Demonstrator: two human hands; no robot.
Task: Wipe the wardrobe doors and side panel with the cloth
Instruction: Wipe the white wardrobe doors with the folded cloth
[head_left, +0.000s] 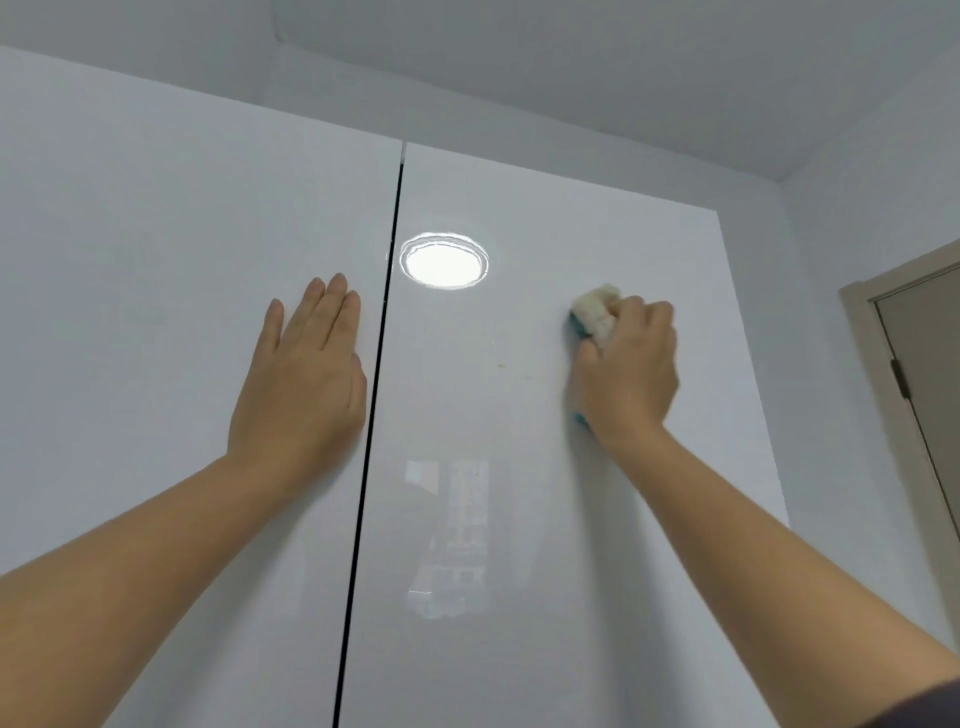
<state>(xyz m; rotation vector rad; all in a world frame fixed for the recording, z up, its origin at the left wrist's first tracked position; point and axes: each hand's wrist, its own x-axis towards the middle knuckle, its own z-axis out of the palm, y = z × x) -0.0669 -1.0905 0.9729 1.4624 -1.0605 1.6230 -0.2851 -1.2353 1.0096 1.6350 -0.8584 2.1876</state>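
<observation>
1. two shiny white wardrobe doors fill the view, w/ a thin dark gap (382, 332) running down between them.
2. left hand (304, 371) is open and flat, fingers together, pressed on the left door (156, 270) just beside the gap.
3. right hand (626, 371) is closed round the cloth (595, 312), gripping it tight and pushing it on the right door (519, 441).
4. the cloth is bunched up, cream on top w/ a bit of teal at the edge. more teal peeks out under the wrist.
5. a round bright light spot (444, 262) shines on the right door, up near the gap, between the two hands but higher.
6. a small brown mark (501, 365) sits on the right door, left of the right hand.
7. far right there's a grey-brown door frame (878, 395) on the wall, well apart from the wardrobe.
8. both arms are bare and reach up.
</observation>
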